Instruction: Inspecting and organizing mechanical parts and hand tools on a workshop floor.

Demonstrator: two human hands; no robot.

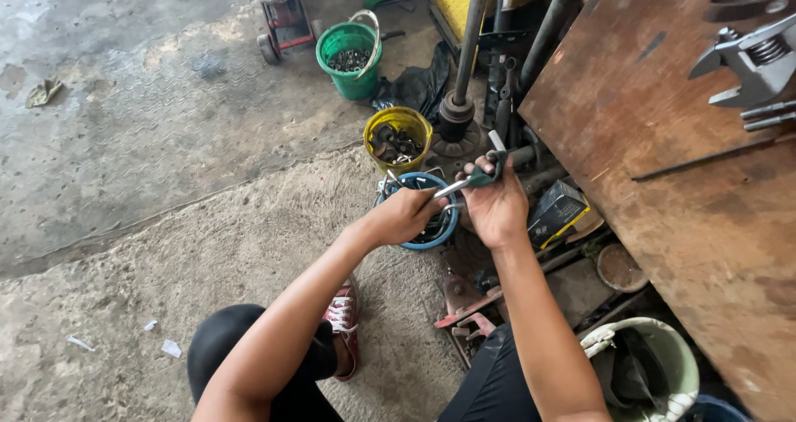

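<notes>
Both hands work just above the blue bucket (pixel 424 223); the left hand (pixel 404 215) grips a metal tool (pixel 452 188), the right hand (pixel 495 206) clamps its green handle (pixel 487 173); best held steady.

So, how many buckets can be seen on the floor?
4: green bucket farthest, yellow bucket, blue bucket under the hands, pale bucket bottom right. Others may be hidden.

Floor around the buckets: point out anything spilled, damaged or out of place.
Nothing spilled: the green bucket, yellow bucket and blue bucket stand upright. Odd bits: a crumpled rag and paper scraps lie loose on the stained floor.
</notes>
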